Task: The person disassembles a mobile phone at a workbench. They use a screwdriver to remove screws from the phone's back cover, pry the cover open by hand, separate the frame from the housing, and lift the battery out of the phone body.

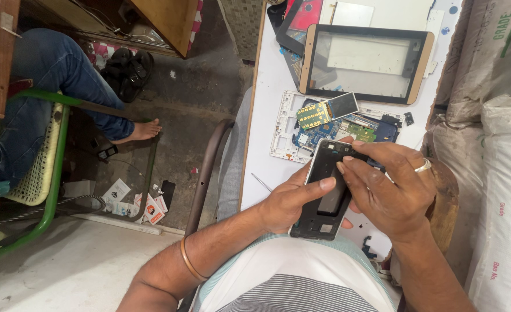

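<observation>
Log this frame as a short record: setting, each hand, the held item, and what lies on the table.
setting: white worktable seen from above, another person seated at left
left hand: cradles the phone frame from below, thumb across its face
right hand: fingertips on the frame's upper edge, ring on one finger
table items: opened tablet chassis with circuit boards, gold-rimmed touch panel

A small phone repair workshop: beyond the fingers, a white surface (pixel 267 115) carries an opened phone chassis with bare circuit board (pixel 336 128), a gold-framed touchscreen panel (pixel 366 60) and loose parts.
</observation>
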Demonstrator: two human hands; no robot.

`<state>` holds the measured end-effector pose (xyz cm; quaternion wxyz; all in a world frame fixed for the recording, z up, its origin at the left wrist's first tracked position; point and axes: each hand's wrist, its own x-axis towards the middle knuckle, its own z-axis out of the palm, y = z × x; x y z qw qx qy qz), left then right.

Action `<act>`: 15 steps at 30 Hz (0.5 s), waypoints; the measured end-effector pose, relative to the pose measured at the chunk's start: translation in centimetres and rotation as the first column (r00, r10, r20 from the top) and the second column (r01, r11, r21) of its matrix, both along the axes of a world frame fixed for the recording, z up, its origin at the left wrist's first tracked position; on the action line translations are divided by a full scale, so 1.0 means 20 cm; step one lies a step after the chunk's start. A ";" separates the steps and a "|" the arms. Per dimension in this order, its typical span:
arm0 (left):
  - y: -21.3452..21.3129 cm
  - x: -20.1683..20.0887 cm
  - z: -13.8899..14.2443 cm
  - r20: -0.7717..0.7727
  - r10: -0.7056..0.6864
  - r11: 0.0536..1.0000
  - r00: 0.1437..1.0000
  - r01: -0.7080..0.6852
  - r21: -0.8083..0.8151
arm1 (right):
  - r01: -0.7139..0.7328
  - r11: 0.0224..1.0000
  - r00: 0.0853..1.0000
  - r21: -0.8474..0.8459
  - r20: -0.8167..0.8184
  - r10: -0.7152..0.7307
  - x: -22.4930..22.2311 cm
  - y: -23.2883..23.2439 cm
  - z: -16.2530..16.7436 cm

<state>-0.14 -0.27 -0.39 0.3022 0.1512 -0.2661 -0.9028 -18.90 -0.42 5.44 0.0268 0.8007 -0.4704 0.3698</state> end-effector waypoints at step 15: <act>0.00 -0.01 0.02 -0.010 -0.002 1.000 1.000 0.002 0.011 | -0.076 0.993 0.996 -0.090 -0.047 0.072 -0.03 0.00 0.00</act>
